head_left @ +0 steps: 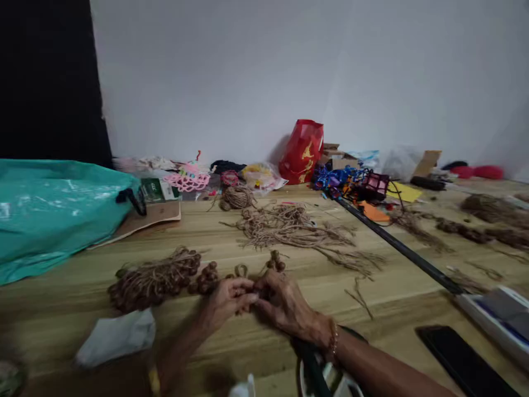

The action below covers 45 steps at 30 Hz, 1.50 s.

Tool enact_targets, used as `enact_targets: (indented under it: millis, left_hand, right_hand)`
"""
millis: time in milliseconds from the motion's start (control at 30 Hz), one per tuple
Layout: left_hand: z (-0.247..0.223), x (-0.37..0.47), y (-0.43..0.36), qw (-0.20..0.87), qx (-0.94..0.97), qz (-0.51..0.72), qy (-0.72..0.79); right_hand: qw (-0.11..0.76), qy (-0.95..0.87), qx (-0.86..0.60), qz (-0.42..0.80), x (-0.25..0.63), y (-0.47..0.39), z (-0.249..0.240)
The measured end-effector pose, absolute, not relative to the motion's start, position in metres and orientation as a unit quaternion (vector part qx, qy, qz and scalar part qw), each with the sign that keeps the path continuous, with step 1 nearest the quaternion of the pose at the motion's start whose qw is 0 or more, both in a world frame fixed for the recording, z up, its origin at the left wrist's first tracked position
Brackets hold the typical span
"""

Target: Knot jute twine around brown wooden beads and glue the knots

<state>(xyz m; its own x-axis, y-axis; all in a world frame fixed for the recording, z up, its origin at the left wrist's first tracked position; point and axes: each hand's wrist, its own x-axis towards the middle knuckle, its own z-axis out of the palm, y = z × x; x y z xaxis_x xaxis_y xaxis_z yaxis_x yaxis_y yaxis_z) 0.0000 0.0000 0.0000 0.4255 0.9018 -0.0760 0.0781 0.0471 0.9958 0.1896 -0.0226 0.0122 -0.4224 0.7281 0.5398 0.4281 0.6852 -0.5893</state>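
Over the wooden table [397,286], the left hand [231,299] and the right hand [285,304] meet at their fingertips, and what is between them is too small and blurred to tell. Near the left hand lies a bundle of brown beads with cords [155,279], and a small bead cluster [275,261] is just behind the right hand. Farther back there are loose twine [285,227], a twine ball [237,197] and a red bag [303,154], which stands near the wall [215,71].

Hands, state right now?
Left hand: closed, fingertips pinched; held item unclear.
Right hand: closed, fingertips pinched, near small round brown beads; held item unclear.
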Motion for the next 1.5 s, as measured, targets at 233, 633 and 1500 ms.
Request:
enact_targets:
  millis: [233,633,1500]
  left_hand:
    - [0.001,0.000,0.002,0.600,0.609,0.328,0.402]
    - [-0.001,0.002,0.004,0.621,0.599,0.327,0.385]
    - [0.003,0.004,-0.002,0.599,0.605,0.340,0.399]
  right_hand:
    - [0.399,-0.832,-0.344,0.175,0.191,-0.022,0.009]
    - [0.399,-0.826,-0.357,0.175,0.190,-0.023,0.009]
    - [0.438,-0.805,-0.361,0.171,0.191,-0.022,0.011]
